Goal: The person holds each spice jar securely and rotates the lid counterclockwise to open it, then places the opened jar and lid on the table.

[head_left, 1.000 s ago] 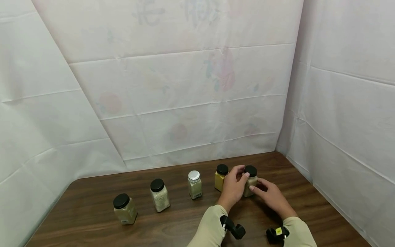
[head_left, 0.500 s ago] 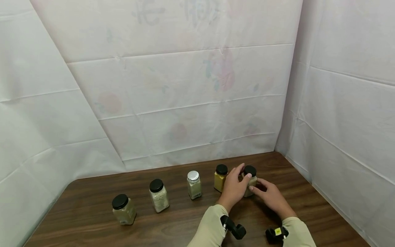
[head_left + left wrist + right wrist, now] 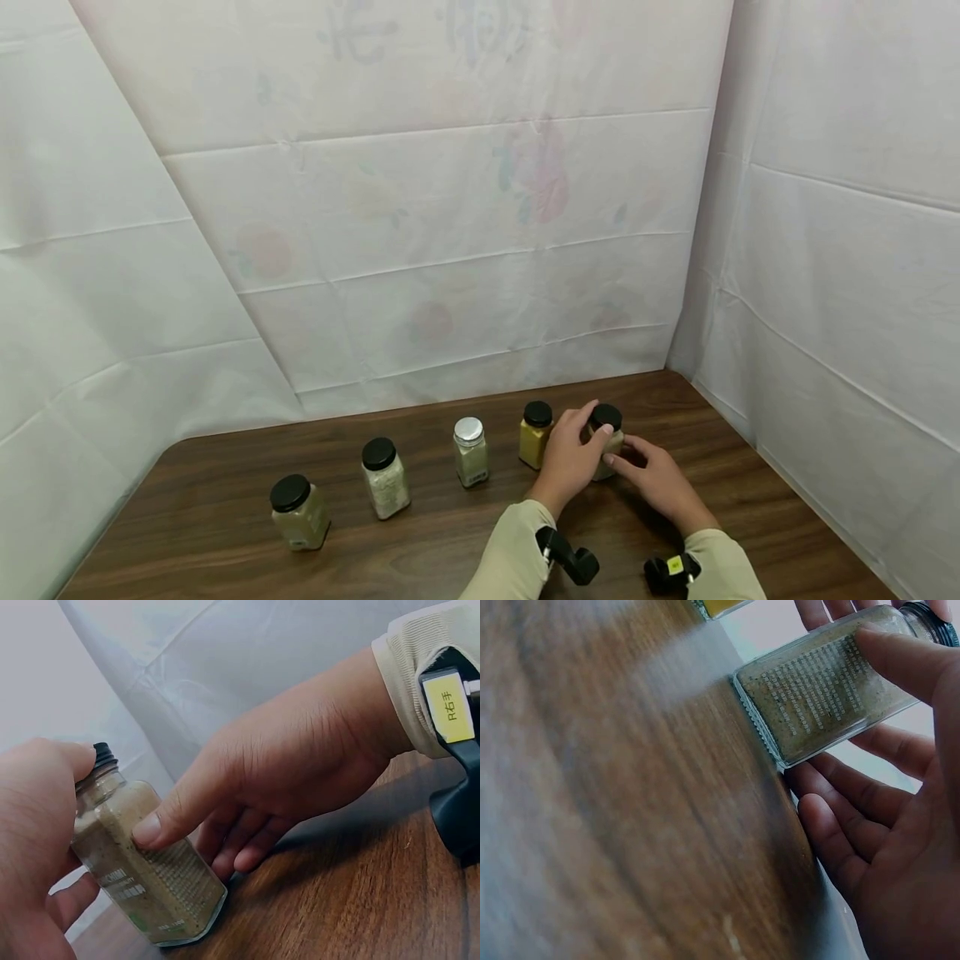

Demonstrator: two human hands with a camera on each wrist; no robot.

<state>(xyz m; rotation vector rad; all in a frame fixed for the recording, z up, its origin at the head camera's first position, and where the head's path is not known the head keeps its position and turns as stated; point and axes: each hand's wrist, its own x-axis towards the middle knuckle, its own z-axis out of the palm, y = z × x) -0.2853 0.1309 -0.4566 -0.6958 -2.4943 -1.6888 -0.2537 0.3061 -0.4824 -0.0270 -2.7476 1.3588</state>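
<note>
A square glass spice jar (image 3: 161, 881) with a black lid and brownish, speckled powder stands at the right end of a row of jars. My left hand (image 3: 567, 462) holds it high up from the left, thumb and fingers around the neck and lid. From the right, my right hand (image 3: 666, 485) grips the body, its thumb (image 3: 896, 656) against the printed side. The lower fingers of that hand spread beside the jar's base, close to the wood. In the right wrist view the jar's bottom edge meets the tabletop. My left hand covers part of the jar in the head view.
Left of my hands on the wooden table (image 3: 420, 558) stand a yellow jar (image 3: 533, 443), a silver-lidded green jar (image 3: 472, 460), a jar of whitish flakes (image 3: 387, 487) and an olive-brown jar (image 3: 303, 518). White cloth walls (image 3: 450, 333) enclose the back and sides.
My left thumb reaches slightly farther across the jar, just below its lid. The right hand and the other jars stay in place.
</note>
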